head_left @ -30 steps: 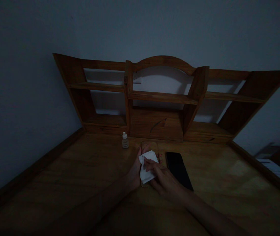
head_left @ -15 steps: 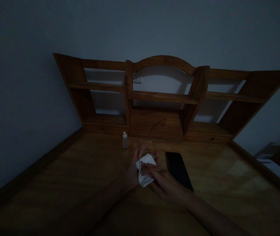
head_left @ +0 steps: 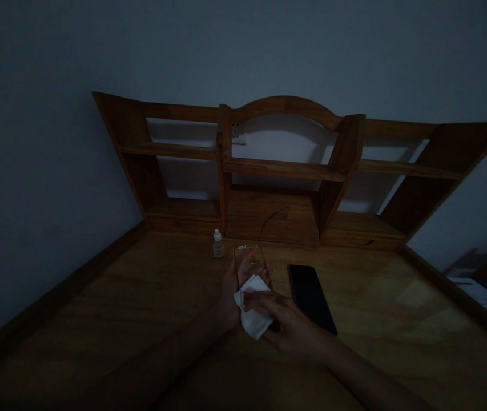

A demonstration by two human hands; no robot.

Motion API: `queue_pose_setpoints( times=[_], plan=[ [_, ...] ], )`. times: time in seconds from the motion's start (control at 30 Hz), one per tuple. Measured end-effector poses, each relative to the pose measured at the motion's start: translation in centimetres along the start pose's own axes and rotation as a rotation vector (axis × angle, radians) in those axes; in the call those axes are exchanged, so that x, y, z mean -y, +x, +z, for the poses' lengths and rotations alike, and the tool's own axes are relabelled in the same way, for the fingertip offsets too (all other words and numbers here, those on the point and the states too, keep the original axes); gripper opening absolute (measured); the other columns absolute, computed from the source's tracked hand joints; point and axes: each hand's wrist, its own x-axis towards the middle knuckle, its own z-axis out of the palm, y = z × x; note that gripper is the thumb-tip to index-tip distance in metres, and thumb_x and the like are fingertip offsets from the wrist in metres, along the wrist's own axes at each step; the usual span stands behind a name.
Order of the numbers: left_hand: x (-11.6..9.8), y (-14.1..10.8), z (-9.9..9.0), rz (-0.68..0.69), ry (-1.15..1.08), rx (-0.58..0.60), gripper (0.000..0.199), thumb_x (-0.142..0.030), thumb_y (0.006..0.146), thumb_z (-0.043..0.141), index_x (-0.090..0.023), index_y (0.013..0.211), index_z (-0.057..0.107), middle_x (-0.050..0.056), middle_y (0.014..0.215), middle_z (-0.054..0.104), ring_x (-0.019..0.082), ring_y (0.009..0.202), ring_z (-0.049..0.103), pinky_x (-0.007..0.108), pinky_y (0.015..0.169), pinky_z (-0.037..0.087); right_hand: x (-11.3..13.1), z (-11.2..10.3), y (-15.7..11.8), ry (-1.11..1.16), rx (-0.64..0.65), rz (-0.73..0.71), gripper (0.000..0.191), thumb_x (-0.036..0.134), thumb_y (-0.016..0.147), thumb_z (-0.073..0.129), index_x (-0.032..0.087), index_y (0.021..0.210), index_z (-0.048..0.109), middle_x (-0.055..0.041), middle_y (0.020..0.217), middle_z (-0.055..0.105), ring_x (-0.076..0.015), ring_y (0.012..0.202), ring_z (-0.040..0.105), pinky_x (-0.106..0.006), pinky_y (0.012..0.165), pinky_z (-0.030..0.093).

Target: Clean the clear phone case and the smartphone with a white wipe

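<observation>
A clear, see-through phone case (head_left: 248, 255) rests in my left hand (head_left: 228, 291), whose fingers show through it and curl round its right edge. My right hand (head_left: 284, 319) is closed on a white tissue (head_left: 255, 326) and presses it against the lower part of the case. The tissue hides that part of the case and some of my left palm. To the right of my hands a black phone (head_left: 313, 297) lies flat on the desk. A small clear dropper bottle (head_left: 218, 246) with a white cap stands upright beyond my left hand.
The wooden desk (head_left: 140, 297) has raised edges at left and right. Along its back stands a wooden shelf unit (head_left: 284, 168) against the wall, with a power socket (head_left: 237, 137) behind it. Pale items (head_left: 483, 297) lie off the desk at the far right.
The tissue and my right hand have moved slightly down along the case, toward me. The case has shifted a little left and more of its upper part shows. Phone and bottle stay put.
</observation>
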Motion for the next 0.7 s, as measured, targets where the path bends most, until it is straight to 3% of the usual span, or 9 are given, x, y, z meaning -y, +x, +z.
queue_pose_setpoints(
  times=[0.13, 0.3, 0.5, 0.7],
  plan=[
    [-0.2, 0.3, -0.3, -0.009, 0.005, 0.006, 0.068, -0.063, 0.096, 0.037, -0.03, 0.154, 0.027, 0.017, 0.115, 0.064, 0.03, 0.099, 0.069, 0.045, 0.083, 0.055, -0.2, -0.2, 0.0, 0.143, -0.008, 0.028, 0.04, 0.004, 0.087, 0.059, 0.025, 0.12, 0.061, -0.003, 0.119, 0.068, -0.0154, 0.112, 0.064, -0.028, 0.097, 0.05],
    [-0.5, 0.3, -0.2, -0.001, 0.066, -0.013, 0.065, -0.06, 0.1, 0.026, -0.027, 0.156, 0.025, 0.014, 0.107, 0.065, 0.026, 0.089, 0.069, 0.039, 0.077, 0.055, -0.6, -0.3, 0.1, 0.303, 0.034, 0.119, 0.028, 0.009, 0.092, 0.054, 0.024, 0.115, 0.062, -0.0031, 0.115, 0.069, -0.0155, 0.103, 0.067, -0.026, 0.086, 0.053],
    [-0.4, -0.5, 1.7, -0.075, 0.219, -0.084, 0.068, -0.062, 0.099, 0.023, -0.023, 0.154, 0.031, 0.018, 0.112, 0.065, 0.028, 0.095, 0.069, 0.038, 0.079, 0.054, -0.5, -0.6, 0.4, 0.221, 0.004, 0.16, 0.013, 0.015, 0.093, 0.056, 0.021, 0.102, 0.063, -0.0002, 0.095, 0.069, -0.013, 0.082, 0.067, -0.022, 0.072, 0.05],
    [-0.3, -0.9, 2.3, -0.097, 0.205, -0.087, 0.067, -0.062, 0.099, 0.028, -0.024, 0.154, 0.033, 0.017, 0.115, 0.064, 0.028, 0.094, 0.068, 0.039, 0.079, 0.054, 0.5, -1.2, 0.6, 0.009, 0.018, 0.042, 0.027, 0.003, 0.086, 0.055, 0.022, 0.104, 0.061, -0.0023, 0.11, 0.067, -0.0171, 0.107, 0.062, -0.028, 0.092, 0.047]
  ],
)
